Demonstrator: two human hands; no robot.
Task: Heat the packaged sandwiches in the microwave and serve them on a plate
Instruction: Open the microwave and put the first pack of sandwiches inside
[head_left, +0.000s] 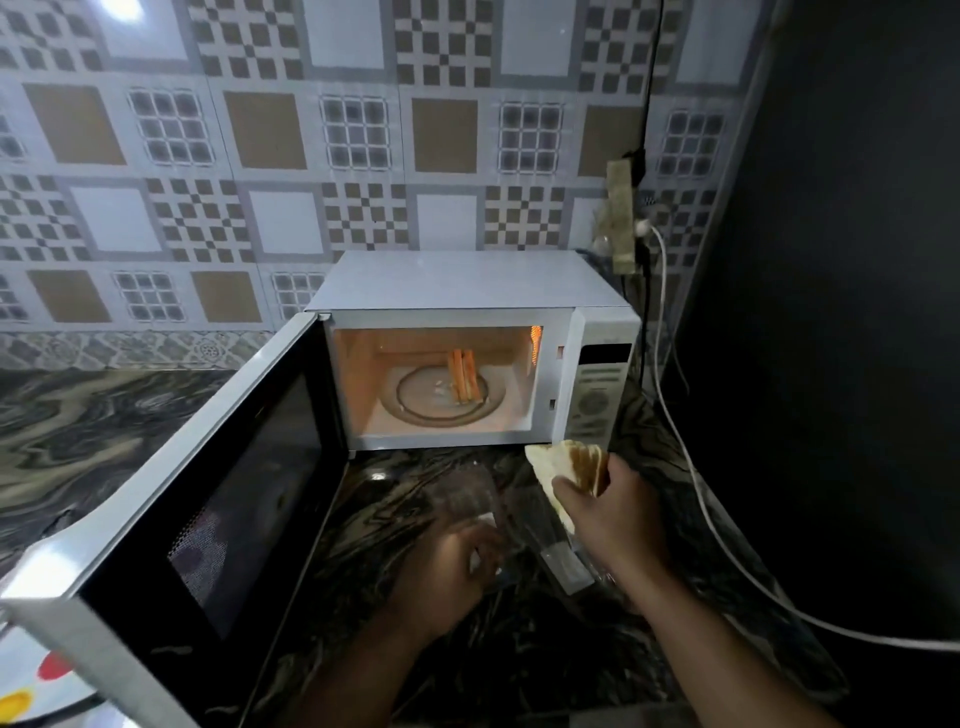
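Observation:
The white microwave (597, 395) stands against the tiled wall with its door (208, 493) swung wide to the left and the lit cavity showing. One sandwich (464, 382) stands on edge on the glass turntable (441, 410) inside. My right hand (608, 514) grips a second sandwich (561, 467) in front of the microwave, below its control panel. My left hand (452, 566) holds the clear plastic sandwich package (488, 504) down on the dark marbled counter (415, 665).
A white cable (727, 545) runs from the wall socket strip (623, 218) across the counter's right side. A dark wall closes the right. The rim of a spotted plate (31, 691) shows at the bottom left, under the open door.

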